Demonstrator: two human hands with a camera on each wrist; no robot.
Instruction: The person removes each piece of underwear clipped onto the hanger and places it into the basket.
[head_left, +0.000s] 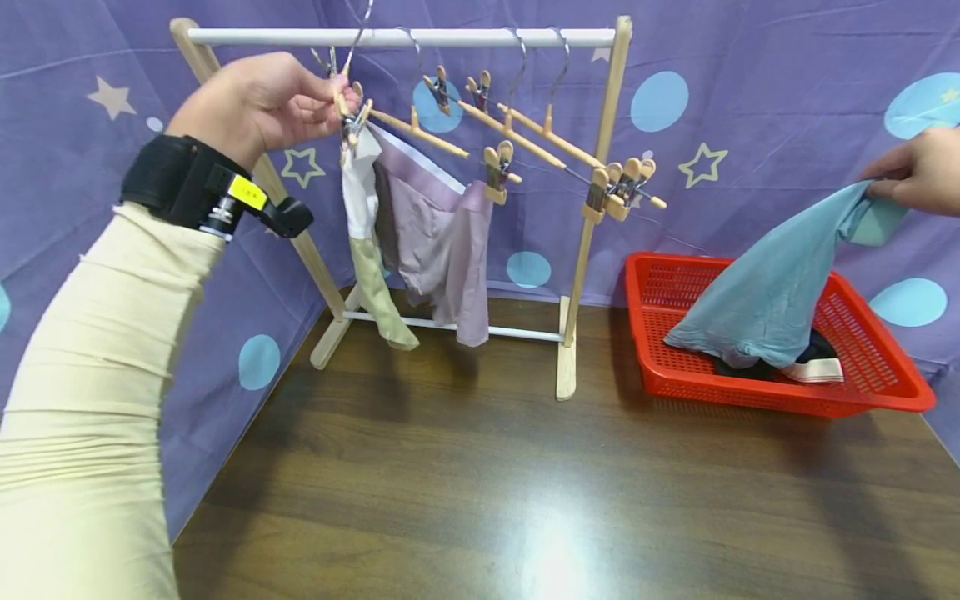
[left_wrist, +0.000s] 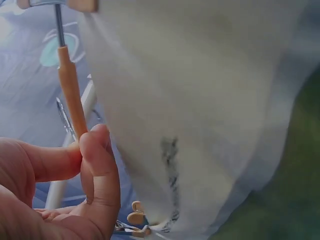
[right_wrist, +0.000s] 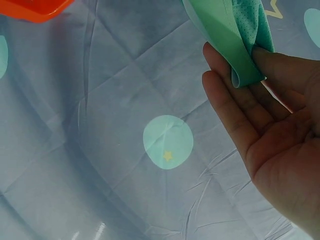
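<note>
Above red basket [head_left: 862,392], right hand [head_left: 918,171] pinching blue garment [head_left: 765,296], no legible writing

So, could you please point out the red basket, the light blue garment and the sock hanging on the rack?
red basket [head_left: 780,398]: head view, front rim.
light blue garment [head_left: 765,300]: head view, middle of the draped cloth.
sock [head_left: 375,287]: head view, lower greenish leg part.

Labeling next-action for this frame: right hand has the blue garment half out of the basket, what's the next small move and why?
Probably lift the blue garment up and left until its tail clears the red basket. The right hand pinches only its waistband edge, while the lower end still lies in the basket on dark clothing. Free clip hangers hang on the rack; the left hand grips the hanger carrying the sock.
</note>
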